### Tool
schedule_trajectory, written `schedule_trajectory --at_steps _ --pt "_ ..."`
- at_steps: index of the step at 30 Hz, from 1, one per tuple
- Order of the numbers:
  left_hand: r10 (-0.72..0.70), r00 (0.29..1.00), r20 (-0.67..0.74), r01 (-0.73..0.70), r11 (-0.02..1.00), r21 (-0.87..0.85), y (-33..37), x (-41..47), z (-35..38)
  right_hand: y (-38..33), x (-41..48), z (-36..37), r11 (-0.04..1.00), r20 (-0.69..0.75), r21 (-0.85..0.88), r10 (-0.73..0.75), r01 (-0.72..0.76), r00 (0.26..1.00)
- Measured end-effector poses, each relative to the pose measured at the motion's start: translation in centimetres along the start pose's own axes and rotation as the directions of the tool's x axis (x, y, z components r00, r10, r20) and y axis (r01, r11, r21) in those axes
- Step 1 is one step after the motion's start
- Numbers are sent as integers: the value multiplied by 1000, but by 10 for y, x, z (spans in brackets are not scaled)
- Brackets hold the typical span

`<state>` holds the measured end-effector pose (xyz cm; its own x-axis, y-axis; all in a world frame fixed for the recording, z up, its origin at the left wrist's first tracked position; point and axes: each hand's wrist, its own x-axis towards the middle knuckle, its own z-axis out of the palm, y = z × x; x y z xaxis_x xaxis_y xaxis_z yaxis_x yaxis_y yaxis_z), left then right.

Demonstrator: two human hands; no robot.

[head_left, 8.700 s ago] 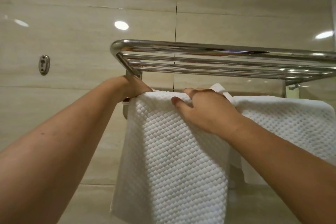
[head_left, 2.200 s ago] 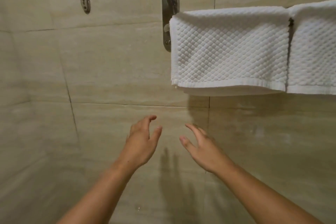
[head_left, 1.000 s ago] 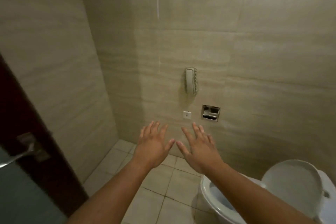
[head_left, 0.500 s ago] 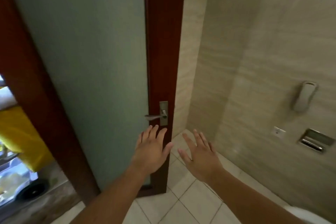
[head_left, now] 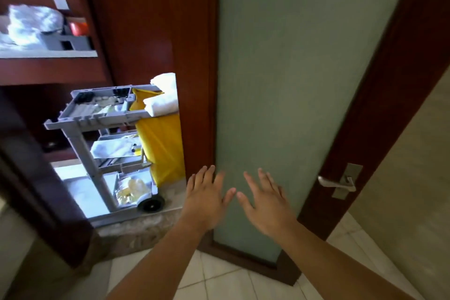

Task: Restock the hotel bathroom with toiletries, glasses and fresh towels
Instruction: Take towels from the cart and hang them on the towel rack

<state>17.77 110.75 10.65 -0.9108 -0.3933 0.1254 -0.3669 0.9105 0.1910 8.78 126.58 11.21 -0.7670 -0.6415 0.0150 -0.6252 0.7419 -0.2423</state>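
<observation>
So the fresh stock is all out on the housekeeping cart, which is parked just past the open doorway. Folded white towels are piled at its near end, right above the yellow bag. Small toiletry bits look to be laid out in its top tray, though they're too blurred to be named. It's probably been left outside so the wheels needn't be dragged over the stone threshold. The frosted-glass door is swung inward, its lever handle untouched. Nothing is being carried: the left hand and right hand are both held out flat with fingers spread, side by side in front of the glass. Whether it's actually touched can't be told. Looks like the hands are kept free for the next grab off the cart.
</observation>
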Motion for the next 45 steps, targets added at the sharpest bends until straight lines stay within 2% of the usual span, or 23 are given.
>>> schedule_trajectory --at_steps 5,16,21,25,30,34,38,45 --pt "-99 994 -37 98 995 -26 -56 27 -2 -37 60 24 996 53 36 -81 79 995" --pt "-238 971 -33 239 970 31 -165 132 2 -99 226 51 966 46 87 -249 244 967" --pt "-296 955 -30 297 954 35 -225 148 3 -143 269 71 949 109 49 -314 311 943" --pt "-334 942 -27 335 942 18 -279 161 0 -186 297 89 935 134 85 -353 344 926" --pt "-327 945 -9 327 945 -20 -366 176 8 -252 345 122 941 143 149 -324 304 935" --pt "-318 946 54 321 946 -51 -452 195 7 -314 381 158 960 169 202 -230 195 958" --pt "-255 964 71 262 960 -101 -521 223 -16 -363 412 170 982 205 151 -141 111 969" --pt "-170 980 104 182 975 -128 -586 275 -38 -417 456 158 982 130 189 -46 21 990"
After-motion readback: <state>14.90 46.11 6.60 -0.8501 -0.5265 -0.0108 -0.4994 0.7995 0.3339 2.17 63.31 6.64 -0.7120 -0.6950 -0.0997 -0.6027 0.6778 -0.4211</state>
